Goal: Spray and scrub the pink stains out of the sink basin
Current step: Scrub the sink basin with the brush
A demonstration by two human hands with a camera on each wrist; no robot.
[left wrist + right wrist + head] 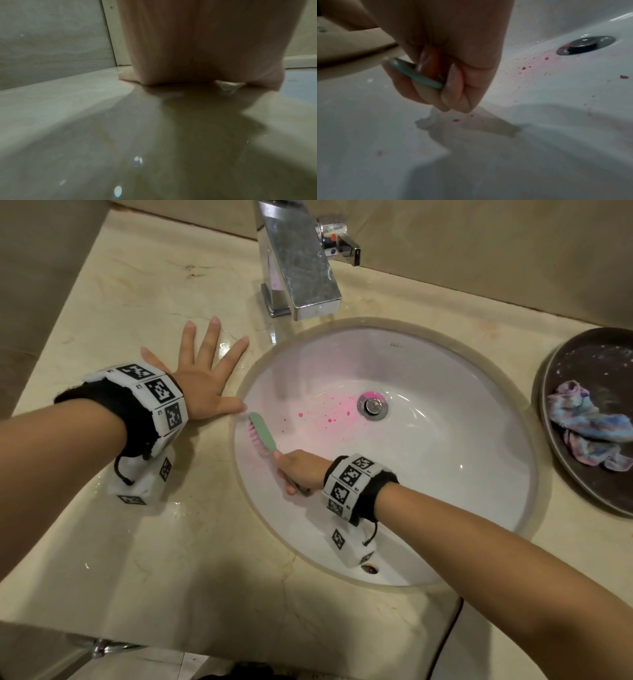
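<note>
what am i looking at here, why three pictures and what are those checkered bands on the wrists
No machine here: a person is cleaning a sink, filmed by three worn cameras. The big picture comes from a head camera looking down. The checkered bands hold the wrist cameras, which give the two close-ups. The left hand rests flat, fingers spread, on the beige countertop; its camera sees mostly palm and stone. The right hand grips a green brush with pinkish bristles inside the white basin. Pink stains lie beside the drain. A faucet stands behind, and a dark tray with a crumpled cloth sits at right.
</note>
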